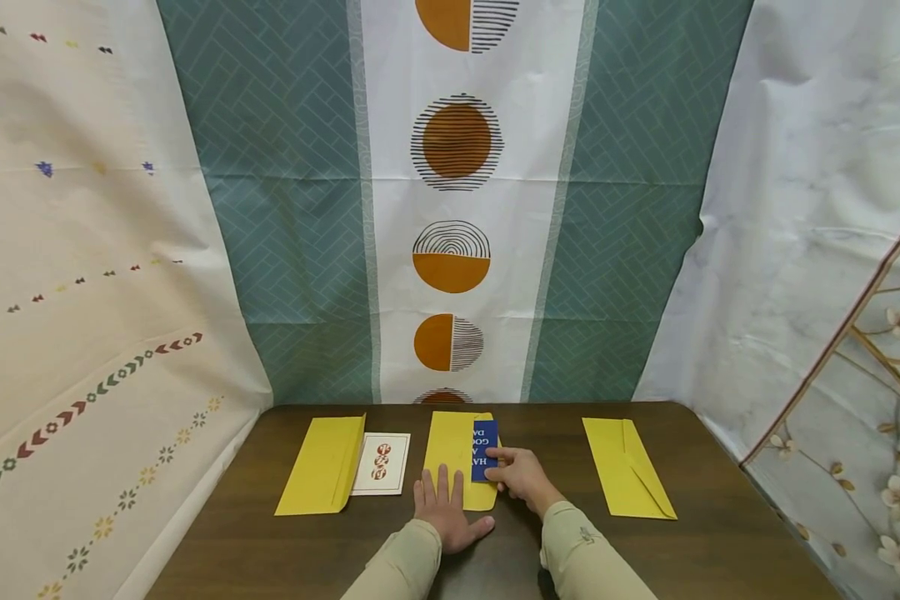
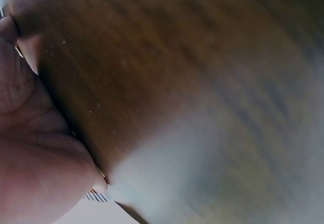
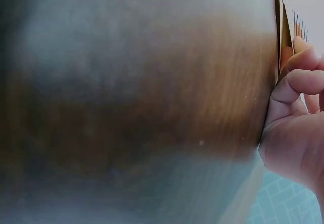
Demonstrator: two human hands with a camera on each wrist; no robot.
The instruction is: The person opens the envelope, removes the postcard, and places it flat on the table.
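In the head view, a yellow envelope (image 1: 447,454) lies at the middle of the dark wooden table. My left hand (image 1: 448,512) has its fingers spread straight, with the fingertips on the envelope's near part. A blue card (image 1: 484,450) with white lettering overlaps the envelope's right side. Its right edge is pinched between the thumb and fingers of my right hand (image 1: 521,477). Low over the tabletop, the right wrist view shows that hand (image 3: 298,122) with bent fingers at a thin edge. Only the palm side of my left hand (image 2: 35,143) appears in the left wrist view.
To the left lies another yellow envelope (image 1: 318,467), beside a white card (image 1: 381,463) with red round marks. A third yellow envelope (image 1: 626,467) rests at the right of the table (image 1: 232,542). Patterned cloths (image 1: 457,208) hang behind and at both sides.
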